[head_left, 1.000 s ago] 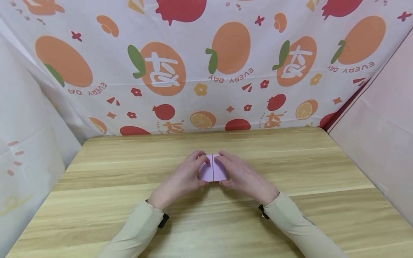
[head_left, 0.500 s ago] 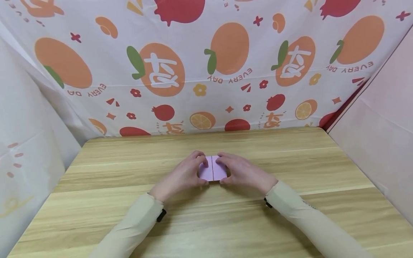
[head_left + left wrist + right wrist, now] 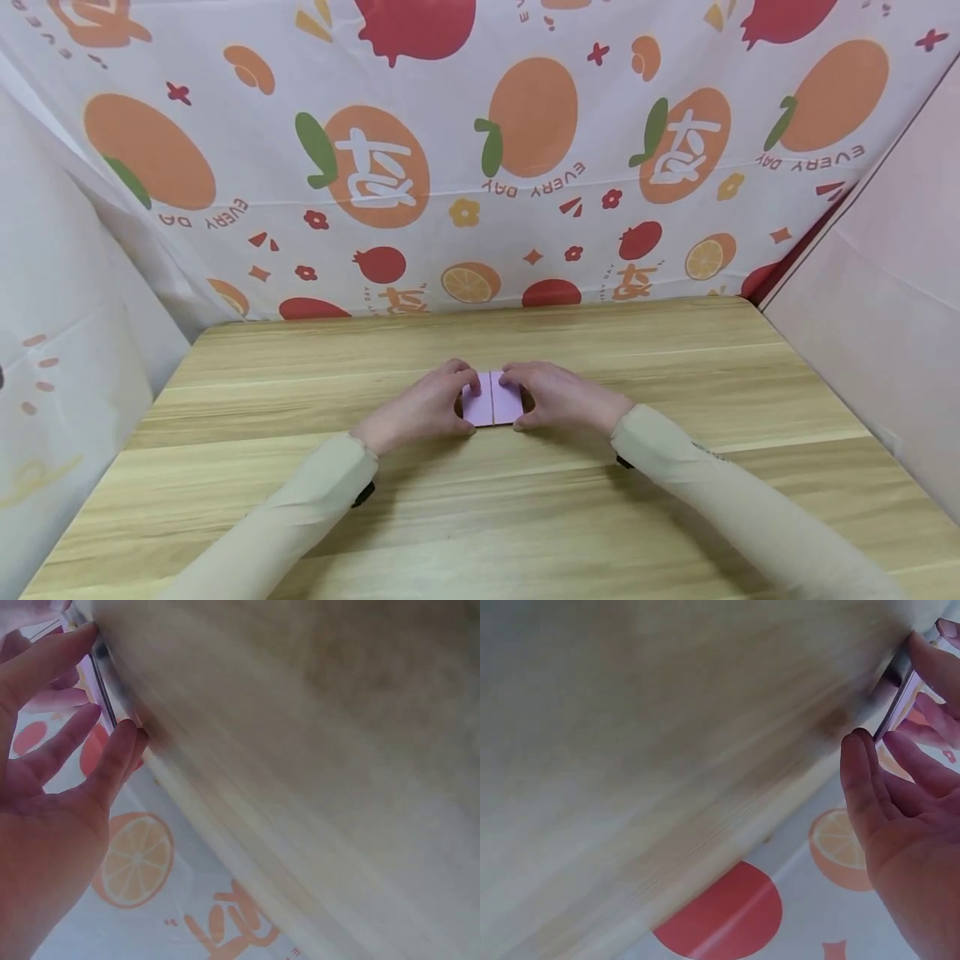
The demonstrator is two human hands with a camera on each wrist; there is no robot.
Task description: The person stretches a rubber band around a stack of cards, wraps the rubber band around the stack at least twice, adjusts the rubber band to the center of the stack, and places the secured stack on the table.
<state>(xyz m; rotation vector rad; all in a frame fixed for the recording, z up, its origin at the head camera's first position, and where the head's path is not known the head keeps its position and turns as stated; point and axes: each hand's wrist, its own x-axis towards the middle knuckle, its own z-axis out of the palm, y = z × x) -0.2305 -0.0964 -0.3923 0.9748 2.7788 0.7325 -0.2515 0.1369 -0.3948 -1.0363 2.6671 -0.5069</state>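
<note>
A flat lilac piece (image 3: pixel 477 408) lies low over the table in the head view, with a dark line running front to back down its middle. My left hand (image 3: pixel 422 407) holds its left side, thumb at the near edge and fingers at the far edge. On the opposite side my right hand (image 3: pixel 564 398) grips it the same way, index fingertip bent onto the top face. Both wrist views show the piece edge-on, as a thin dark-sided strip (image 3: pixel 897 705) between thumb and fingers. Its underside stays hidden.
A wood-grain table (image 3: pixel 480 525) spreads under both arms. Behind it hangs a white cloth (image 3: pixel 450 150) printed with fruit, meeting the table's back edge. Pale cloth walls (image 3: pixel 877 333) stand at the left and right.
Both forearms have swung outward and the wrists sit lower, showing less of the black bands. Both hands keep their hold on the lilac piece, which appears slightly lower in the head view.
</note>
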